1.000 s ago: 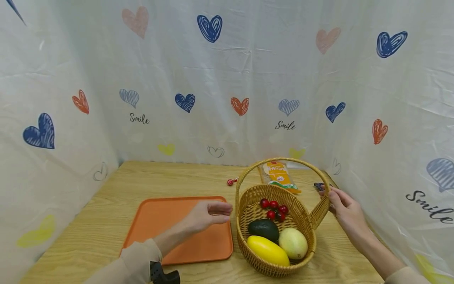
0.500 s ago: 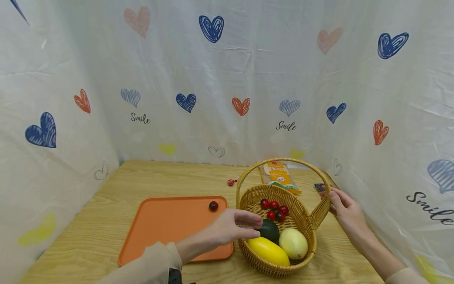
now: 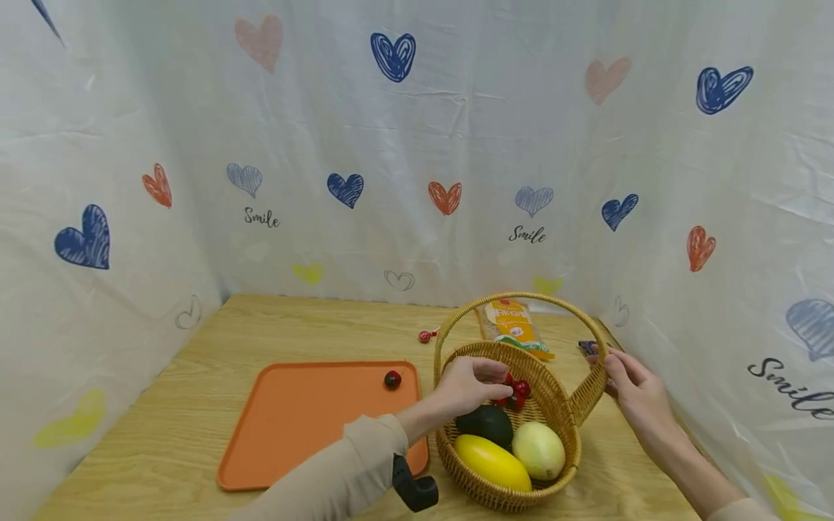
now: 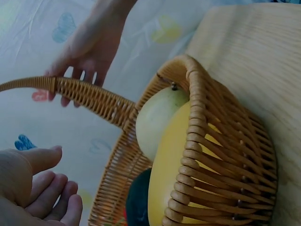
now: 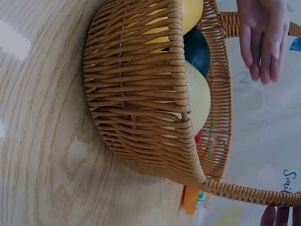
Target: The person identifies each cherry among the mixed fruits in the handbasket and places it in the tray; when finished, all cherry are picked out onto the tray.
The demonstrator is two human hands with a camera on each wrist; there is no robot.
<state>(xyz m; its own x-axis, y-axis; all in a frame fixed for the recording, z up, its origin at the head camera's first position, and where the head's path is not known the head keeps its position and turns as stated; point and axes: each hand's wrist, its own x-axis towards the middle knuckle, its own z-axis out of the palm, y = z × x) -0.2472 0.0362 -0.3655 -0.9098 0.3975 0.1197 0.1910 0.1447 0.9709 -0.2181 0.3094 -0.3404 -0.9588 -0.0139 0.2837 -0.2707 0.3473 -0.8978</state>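
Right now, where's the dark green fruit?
In the head view, the dark green fruit lies in the basket, just behind the yellow fruit and left of the pale fruit.

The wood-grained surface (image 3: pixel 189 391) is enclosed on three sides by a whitish, creased curtain (image 3: pixel 313 108). The curtain is printed with blue, red, pink and yellow hearts (image 3: pixel 345 189) and "Smile" lettering (image 3: pixel 262 218); light is reflected in white patches (image 5: pixel 13 40) on the wood.

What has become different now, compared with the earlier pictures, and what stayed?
The left hand moved rightward from the flat orange tray to the round red cherries inside the brown wicker basket. One dark red cherry now shows on the tray. The right hand still grips the basket's handle.
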